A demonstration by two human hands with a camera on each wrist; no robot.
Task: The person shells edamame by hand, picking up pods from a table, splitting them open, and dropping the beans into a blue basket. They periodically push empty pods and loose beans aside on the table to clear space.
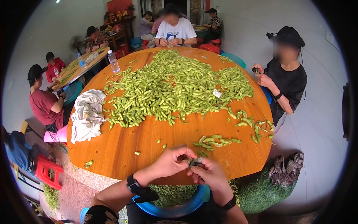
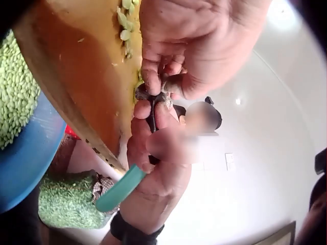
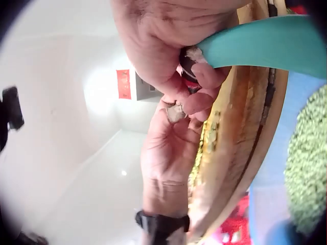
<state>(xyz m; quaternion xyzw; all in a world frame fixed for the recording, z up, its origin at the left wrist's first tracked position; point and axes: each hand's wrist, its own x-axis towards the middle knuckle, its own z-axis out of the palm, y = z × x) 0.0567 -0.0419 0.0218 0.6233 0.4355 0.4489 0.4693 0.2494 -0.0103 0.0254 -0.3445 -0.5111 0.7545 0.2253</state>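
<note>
My left hand (image 1: pixel 169 161) and right hand (image 1: pixel 212 174) meet over the table's near edge. Between their fingertips is a small dark piece with a pale, worn-looking part (image 2: pixel 148 93), pinched from both sides; I cannot tell what it is. A teal handle (image 3: pixel 260 46) sticks out from my right palm, the rest of that tool hidden by the fingers. Right below the hands a blue basin (image 1: pixel 172 215) holds shelled green beans (image 1: pixel 174 195). A few soybean pods (image 1: pixel 214 142) lie just beyond my fingers on the round wooden table (image 1: pixel 119 160).
A large heap of pods (image 1: pixel 167 86) covers the table's far half. A white cloth (image 1: pixel 88 115) and a water bottle (image 1: pixel 113 61) stand at the left. On the floor at right is a full green sack (image 1: pixel 261 194). Several people sit around this table and others behind.
</note>
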